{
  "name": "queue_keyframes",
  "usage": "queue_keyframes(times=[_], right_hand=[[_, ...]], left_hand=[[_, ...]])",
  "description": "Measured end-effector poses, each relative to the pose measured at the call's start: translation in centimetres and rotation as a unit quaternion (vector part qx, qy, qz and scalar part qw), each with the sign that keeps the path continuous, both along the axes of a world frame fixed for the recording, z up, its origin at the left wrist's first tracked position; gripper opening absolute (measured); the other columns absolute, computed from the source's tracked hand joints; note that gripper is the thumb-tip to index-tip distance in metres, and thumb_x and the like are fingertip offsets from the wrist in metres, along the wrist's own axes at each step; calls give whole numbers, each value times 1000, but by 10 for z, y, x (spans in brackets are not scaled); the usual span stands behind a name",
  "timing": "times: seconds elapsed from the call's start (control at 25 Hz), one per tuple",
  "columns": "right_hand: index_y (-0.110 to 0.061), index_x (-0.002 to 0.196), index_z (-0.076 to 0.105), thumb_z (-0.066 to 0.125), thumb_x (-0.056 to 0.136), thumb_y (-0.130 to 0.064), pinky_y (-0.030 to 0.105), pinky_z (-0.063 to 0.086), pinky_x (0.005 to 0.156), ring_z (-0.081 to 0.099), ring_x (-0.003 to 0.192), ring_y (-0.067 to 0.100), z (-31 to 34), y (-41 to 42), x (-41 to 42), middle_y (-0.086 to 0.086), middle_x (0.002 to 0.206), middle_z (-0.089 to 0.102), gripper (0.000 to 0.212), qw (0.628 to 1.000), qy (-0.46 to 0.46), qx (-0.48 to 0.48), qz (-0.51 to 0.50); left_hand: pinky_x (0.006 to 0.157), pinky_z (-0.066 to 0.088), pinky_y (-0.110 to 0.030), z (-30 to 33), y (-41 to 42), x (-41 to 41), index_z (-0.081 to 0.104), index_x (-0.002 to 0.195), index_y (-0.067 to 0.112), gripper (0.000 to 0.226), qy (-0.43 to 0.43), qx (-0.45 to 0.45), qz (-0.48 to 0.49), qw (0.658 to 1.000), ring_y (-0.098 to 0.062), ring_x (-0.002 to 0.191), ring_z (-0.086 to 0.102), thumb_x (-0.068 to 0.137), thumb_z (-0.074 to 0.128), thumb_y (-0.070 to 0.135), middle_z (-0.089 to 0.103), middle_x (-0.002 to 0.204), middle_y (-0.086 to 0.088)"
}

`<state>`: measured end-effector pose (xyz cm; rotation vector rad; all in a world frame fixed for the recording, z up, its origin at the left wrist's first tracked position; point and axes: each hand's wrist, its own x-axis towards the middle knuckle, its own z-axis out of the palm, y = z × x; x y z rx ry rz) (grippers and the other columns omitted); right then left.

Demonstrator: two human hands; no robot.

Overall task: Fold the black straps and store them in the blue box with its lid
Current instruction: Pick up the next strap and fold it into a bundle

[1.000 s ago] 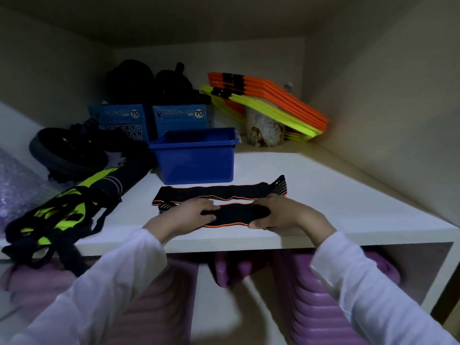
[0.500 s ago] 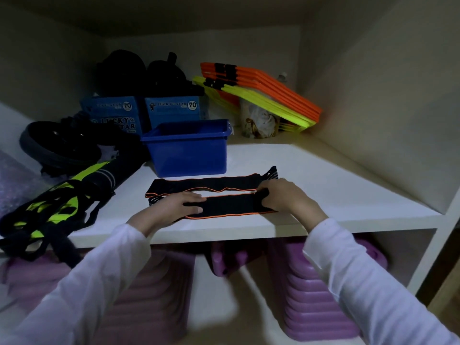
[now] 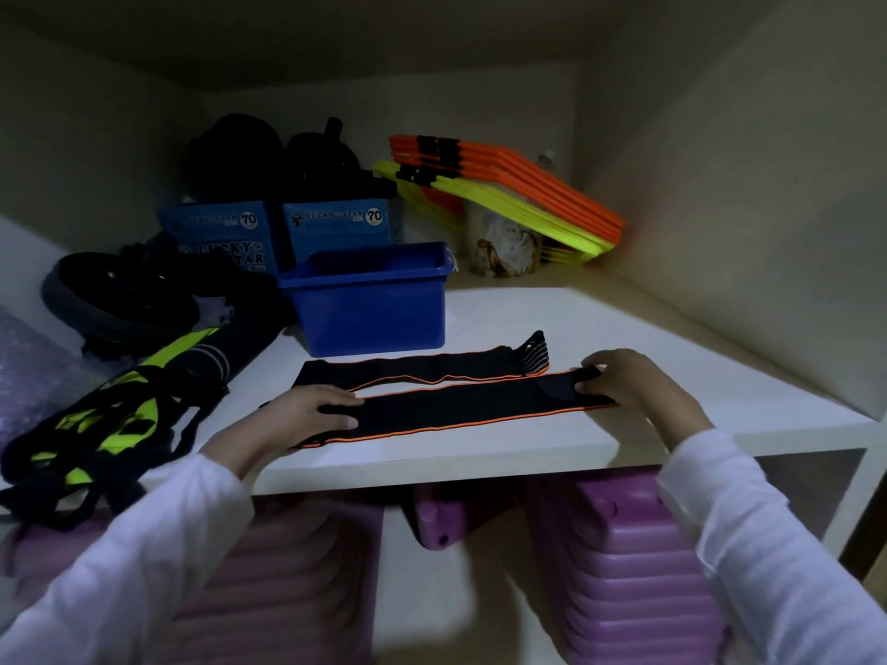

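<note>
While the shelf light is dim, this much reads clearly.

Near strap (image 3: 451, 407): lies flat along the front of the white shelf (image 3: 696, 357), long axis running left to right, one hand at each end.
Left hand (image 3: 307, 415): fingers laid flat on the left end, pinning it rather than gripping.
Right hand (image 3: 629, 381): fingertips curled down onto the right end; whether they pinch the cloth or only press it, I cannot tell.
Fold ahead: probably one end carried over to the other along that axis; each hand is equally near its own end.
Far strap (image 3: 422, 369): parallel just behind, untouched.
Blue box (image 3: 369, 304): open, just behind the straps; no lid in sight.
Room: a shadowed cupboard recess, with gear crowding the back and left.
</note>
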<state>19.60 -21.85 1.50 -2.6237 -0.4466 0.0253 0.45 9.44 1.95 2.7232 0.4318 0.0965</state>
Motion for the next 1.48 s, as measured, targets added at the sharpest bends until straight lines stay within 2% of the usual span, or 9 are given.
queue_keyframes(times=[0.12, 0.2, 0.36, 0.52, 0.76, 0.92, 1.16, 1.32, 1.48], right_hand=[[0, 120, 56, 63, 84, -21, 33, 44, 92, 51, 117, 30, 6, 6, 0, 16, 128, 56, 42, 999, 33, -17, -22], [-2, 102, 54, 64, 84, -20, 29, 44, 69, 52, 98, 29, 11, 10, -2, 16, 108, 60, 28, 997, 58, -40, -30], [-3, 96, 53, 63, 84, -16, 21, 28, 48, 47, 85, 25, 13, 15, -3, 9, 80, 51, 21, 996, 66, -38, -36], [1, 117, 55, 64, 84, -20, 21, 30, 51, 47, 89, 23, 9, 14, 5, 16, 112, 60, 40, 996, 74, -40, -29], [0, 121, 54, 64, 85, -20, 28, 36, 74, 48, 92, 27, 9, 10, 22, 16, 108, 57, 42, 993, 59, -78, -61], [-1, 120, 53, 64, 84, -23, 34, 41, 84, 52, 116, 35, 9, -12, 43, 18, 125, 56, 44, 986, 52, -85, -134], [-3, 121, 53, 52, 91, -25, 39, 43, 95, 49, 118, 37, 7, -23, 27, 21, 127, 50, 37, 978, -148, -62, -131], [-10, 117, 59, 40, 90, -58, 41, 40, 96, 50, 118, 33, -5, 2, 2, 14, 123, 57, 58, 989, -49, -134, -31], [-14, 121, 57, 43, 93, -47, 44, 29, 103, 45, 125, 30, -4, -3, 26, 11, 132, 51, 46, 988, -11, -143, -51]], left_hand=[[93, 30, -20, 7, 4, 2, 54, 131, 19, 49, 42, 61, 17, 997, -19, 126, 45, 85, 63, 35, 50, 137, -3], [93, 32, -22, 11, 4, 3, 49, 134, 19, 57, 69, 68, 33, 995, -20, 126, 45, 83, 64, 39, 48, 137, -3], [97, 33, -25, 15, 4, 6, 45, 137, 15, 61, 99, 67, 46, 992, -22, 127, 40, 84, 62, 41, 43, 136, -8], [104, 32, -30, 15, 9, 5, 43, 138, 17, 65, 106, 51, 48, 992, -22, 128, 35, 82, 63, 44, 39, 137, -7], [96, 36, -26, 11, -4, 8, 45, 135, 21, 60, 62, 69, 10, 996, -21, 121, 43, 82, 64, 40, 46, 126, -5], [95, 34, -25, 3, -33, 22, 53, 129, 28, 41, 5, 105, -61, 993, -20, 121, 43, 88, 57, 36, 48, 118, -1], [98, 39, -31, -3, -86, 57, 52, 133, 23, 42, -13, 174, -148, 974, -21, 119, 45, 94, 44, 39, 52, 128, 0], [100, 39, -33, -3, -110, 74, 53, 132, 21, 43, -16, 184, -158, 970, -22, 124, 45, 94, 44, 39, 53, 133, 0], [96, 43, -33, 7, -134, 81, 59, 126, 20, 41, -2, 133, -194, 972, -21, 120, 52, 92, 48, 41, 60, 127, -2]])
